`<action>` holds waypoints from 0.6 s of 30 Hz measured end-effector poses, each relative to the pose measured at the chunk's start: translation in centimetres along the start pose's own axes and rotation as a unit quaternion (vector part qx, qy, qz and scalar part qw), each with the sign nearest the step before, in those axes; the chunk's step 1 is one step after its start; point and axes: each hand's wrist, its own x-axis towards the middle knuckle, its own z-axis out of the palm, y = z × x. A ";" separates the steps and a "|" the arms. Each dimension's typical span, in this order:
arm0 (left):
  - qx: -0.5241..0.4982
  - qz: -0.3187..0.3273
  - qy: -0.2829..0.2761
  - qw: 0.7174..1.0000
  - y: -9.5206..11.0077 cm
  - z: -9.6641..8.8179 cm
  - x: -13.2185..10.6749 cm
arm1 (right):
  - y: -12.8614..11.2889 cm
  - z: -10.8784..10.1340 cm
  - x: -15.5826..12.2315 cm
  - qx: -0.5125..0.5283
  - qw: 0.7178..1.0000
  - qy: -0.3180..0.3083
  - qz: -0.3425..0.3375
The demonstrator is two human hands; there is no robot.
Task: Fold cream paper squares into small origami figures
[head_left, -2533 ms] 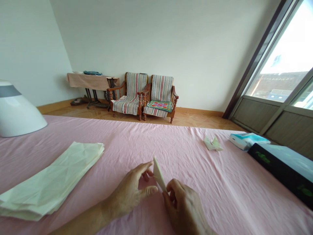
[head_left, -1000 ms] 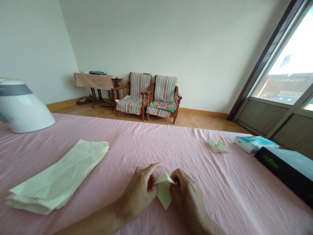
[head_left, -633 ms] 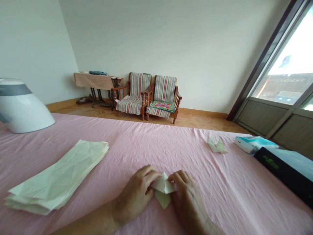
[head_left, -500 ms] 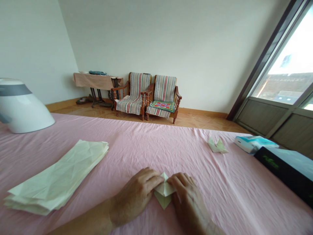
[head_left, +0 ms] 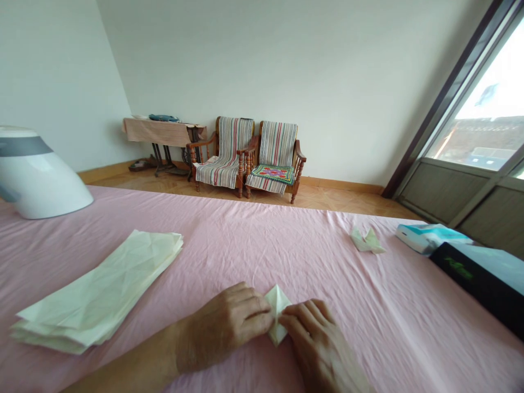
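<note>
A small pale folded paper (head_left: 277, 298) lies on the pink cloth in front of me, shaped like a narrow diamond with a crease down its middle. My left hand (head_left: 229, 326) grips its left side with bent fingers. From the right, my right hand (head_left: 321, 339) holds it, fingertips on the centre crease. Fingers cover parts of both side edges. A stack of creased pale paper sheets (head_left: 100, 289) rests to the left of my left hand. Farther off to the right sits another folded paper piece (head_left: 367, 242) with upright points.
Pink cloth (head_left: 229, 245) with wrinkles covers the table. A white and grey kettle-like vessel (head_left: 45, 183) stands at the left. At the right are a blue and white packet (head_left: 432, 238) and a black box (head_left: 470, 278). Two wooden chairs (head_left: 272, 172) stand beyond the table.
The flap raised across the paper's middle now lies toward me, making one long diamond. My right fingertips have moved onto its centre, and my left fingers have shifted down its left side.
</note>
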 end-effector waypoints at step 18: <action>-0.023 0.009 -0.011 1.000 0.0 -0.4 0.0 | 0.2 -0.4 0.0 0.084 0.995 0.022 0.049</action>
